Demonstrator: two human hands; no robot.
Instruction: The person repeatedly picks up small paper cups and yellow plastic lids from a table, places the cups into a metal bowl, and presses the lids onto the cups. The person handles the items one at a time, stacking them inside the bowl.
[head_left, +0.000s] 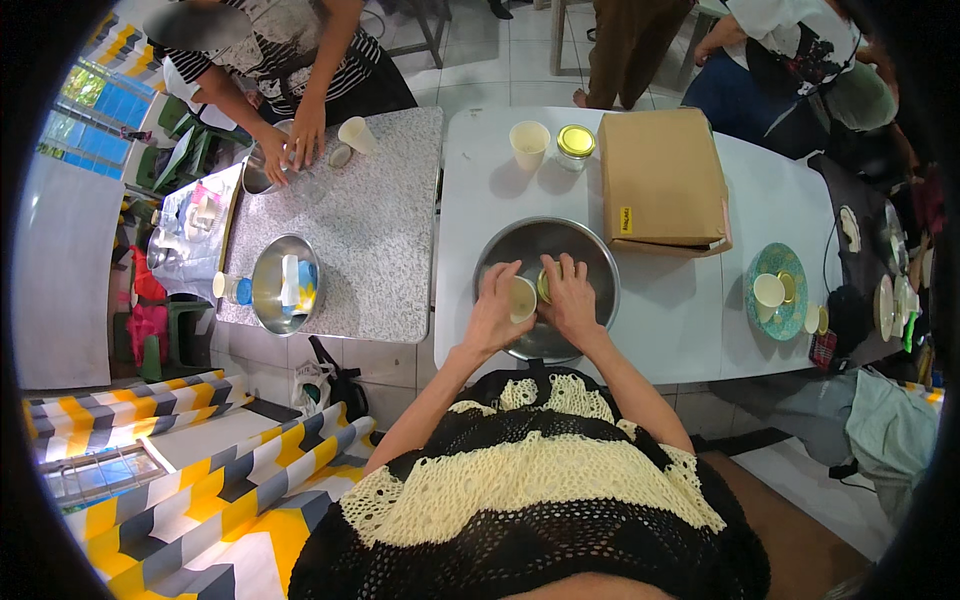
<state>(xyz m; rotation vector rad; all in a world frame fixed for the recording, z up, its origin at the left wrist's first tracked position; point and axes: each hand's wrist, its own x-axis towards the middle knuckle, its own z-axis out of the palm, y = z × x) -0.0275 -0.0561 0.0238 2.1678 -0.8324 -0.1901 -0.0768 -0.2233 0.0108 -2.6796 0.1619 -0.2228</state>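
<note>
In the head view, my two hands work close together over a big steel bowl [546, 235] on the white bench [670, 325]. My left hand [490, 315] is curled round a pale cup [522, 300], its mouth facing up at me. My right hand [573, 302] is bent over a small round yellowish thing [544, 286] just beside the cup, gripping it with the fingers — they cover most of it, so I cannot tell its full shape. Both things sit over the bowl, inside the circle of its rim.

Taking that bowl as my clock centre, another pale cup [529, 146] stands at twelve, with a yellow-lidded glass jar [576, 148] near it, just past twelve. A cardboard box [660, 175] fills the place between one and two. At three lies a turquoise dish [790, 322] with a white cup [769, 290] in it.

At nine, on the speckled bench [385, 260], sits another steel bowl [268, 290]; at ten — well apart from mine — are a co-worker's hands [300, 140].
</note>
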